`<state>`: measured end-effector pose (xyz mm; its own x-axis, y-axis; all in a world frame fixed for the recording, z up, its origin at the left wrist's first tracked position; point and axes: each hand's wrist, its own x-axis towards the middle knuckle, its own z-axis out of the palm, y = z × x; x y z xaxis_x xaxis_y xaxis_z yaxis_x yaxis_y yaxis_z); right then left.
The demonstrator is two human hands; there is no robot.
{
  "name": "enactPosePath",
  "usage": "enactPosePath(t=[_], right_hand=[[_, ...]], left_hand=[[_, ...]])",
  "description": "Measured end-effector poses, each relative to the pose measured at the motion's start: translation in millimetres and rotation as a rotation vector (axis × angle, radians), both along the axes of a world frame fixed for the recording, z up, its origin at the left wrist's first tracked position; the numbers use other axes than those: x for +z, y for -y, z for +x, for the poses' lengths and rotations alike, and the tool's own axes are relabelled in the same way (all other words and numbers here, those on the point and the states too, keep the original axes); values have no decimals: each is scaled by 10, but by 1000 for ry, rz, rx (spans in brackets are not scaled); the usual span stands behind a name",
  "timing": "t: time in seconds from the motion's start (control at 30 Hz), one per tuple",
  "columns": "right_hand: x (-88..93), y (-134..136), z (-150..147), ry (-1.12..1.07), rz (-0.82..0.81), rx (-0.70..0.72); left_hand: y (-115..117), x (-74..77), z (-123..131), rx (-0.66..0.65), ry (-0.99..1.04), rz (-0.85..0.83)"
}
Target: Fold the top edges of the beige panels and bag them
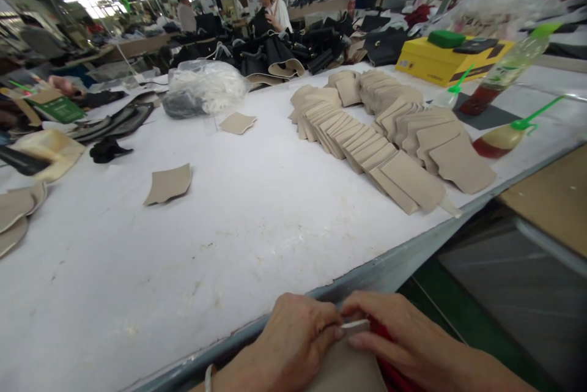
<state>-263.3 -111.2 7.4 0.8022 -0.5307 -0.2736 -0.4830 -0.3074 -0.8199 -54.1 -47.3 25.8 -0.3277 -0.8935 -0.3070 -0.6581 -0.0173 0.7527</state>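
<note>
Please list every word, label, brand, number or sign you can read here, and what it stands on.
No text is legible enough to quote.
Yellow cardboard box: marks too small and blurred.
Clear plastic bottle with light-green top: label too blurred.
Green cardboard carton: pale print too blurred.
Crumpled translucent plastic bag: dark marks too blurred.

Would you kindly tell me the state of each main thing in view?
Held piece, gripped at one edge
Left hand, closed on the held piece
Right hand, closed on the held piece
Piled beige pieces, overlapping in rows
Nearer loose piece, lying alone
Farther loose piece, also alone
Yellow box, apparently closed
Nearest squeeze bottle, partly filled
Tall bottle, partly filled
</note>
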Motion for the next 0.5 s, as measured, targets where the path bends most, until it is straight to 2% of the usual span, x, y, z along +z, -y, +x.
enactPosePath(t=[0.13, 0.27, 0.37, 0.5], right_hand=[[-37, -9, -32, -52, 61, 7], [-57, 19, -81, -70, 58, 20], [-32, -6, 17, -65, -11, 89], [-55, -96, 314, -119, -193, 223]], left_hand=[[-51, 69, 188, 80, -61, 173], [-135, 23, 383, 219, -130, 260], [-163, 3, 388, 227, -146, 260], [-157, 75, 303, 225, -142, 245]])
